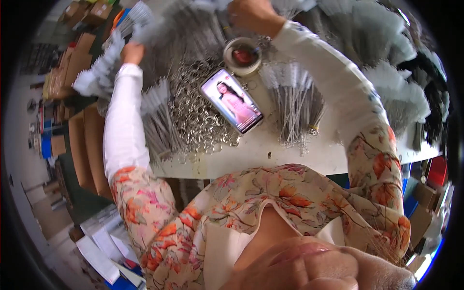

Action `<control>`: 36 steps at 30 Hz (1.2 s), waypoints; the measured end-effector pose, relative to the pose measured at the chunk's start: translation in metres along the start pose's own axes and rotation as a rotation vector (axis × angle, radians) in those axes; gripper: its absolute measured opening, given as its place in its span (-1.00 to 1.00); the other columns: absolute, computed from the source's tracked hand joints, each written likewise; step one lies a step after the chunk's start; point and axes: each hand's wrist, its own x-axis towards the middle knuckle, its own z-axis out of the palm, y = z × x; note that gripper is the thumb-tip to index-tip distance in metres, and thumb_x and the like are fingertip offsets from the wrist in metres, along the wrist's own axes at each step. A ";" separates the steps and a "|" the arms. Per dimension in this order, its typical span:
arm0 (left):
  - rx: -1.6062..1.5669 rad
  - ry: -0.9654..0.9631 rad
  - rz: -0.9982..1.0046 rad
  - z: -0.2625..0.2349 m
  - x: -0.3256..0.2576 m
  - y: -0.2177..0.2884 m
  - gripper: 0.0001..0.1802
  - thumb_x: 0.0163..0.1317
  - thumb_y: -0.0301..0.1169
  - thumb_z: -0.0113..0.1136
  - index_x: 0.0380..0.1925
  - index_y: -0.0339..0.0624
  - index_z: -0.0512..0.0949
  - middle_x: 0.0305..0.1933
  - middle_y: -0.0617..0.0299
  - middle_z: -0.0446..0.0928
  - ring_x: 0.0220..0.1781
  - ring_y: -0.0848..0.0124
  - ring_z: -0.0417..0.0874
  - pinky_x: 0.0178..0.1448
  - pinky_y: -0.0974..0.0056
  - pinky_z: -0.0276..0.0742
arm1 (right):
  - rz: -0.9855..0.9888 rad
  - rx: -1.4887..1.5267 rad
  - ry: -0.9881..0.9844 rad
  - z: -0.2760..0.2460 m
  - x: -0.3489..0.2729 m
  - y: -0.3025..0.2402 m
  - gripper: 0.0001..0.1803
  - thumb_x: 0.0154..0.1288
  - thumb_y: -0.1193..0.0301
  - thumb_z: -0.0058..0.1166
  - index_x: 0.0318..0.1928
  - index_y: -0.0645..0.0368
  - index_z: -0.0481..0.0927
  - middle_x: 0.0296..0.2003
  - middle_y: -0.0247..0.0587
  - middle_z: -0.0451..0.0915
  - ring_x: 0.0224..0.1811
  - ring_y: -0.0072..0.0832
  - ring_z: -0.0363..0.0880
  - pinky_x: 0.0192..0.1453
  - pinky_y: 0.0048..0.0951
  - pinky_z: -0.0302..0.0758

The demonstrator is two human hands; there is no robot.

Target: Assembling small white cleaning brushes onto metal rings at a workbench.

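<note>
My left hand [132, 52] is at the far left of the table, its fingers closed among wire-handled brushes with pale bristles [104, 63]. What it grips is blurred and cannot be made out. My right hand [255, 18] reaches to the far middle, at the top edge of the view. Its fingers curl in above more brushes [200, 36], and what is in them is hidden. Between my arms a heap of metal rings [198, 108] covers the table, with a lit phone [232, 100] lying against its right side. Behind the phone stands a round tub [243, 56] with something red inside.
Bundles of thin brushes lie near my left forearm [162, 113] and right of the phone [294, 99]. Large brush piles [382, 36] fill the far right. The white tabletop [232, 157] ends just before my body. Cardboard boxes [89, 150] stand on the left, beyond the table.
</note>
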 end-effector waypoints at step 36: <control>-2.076 -0.456 -0.211 -0.023 -0.350 0.188 -0.67 0.38 -0.20 -0.11 -0.11 -0.21 0.48 -0.54 0.41 0.28 -0.68 0.69 0.08 -0.70 0.56 -0.05 | 0.224 -0.100 1.051 -0.115 -0.114 0.248 -0.90 0.08 0.44 0.02 -0.47 0.21 0.51 -0.61 -0.25 0.48 -0.59 -0.40 0.47 -0.48 -0.39 0.40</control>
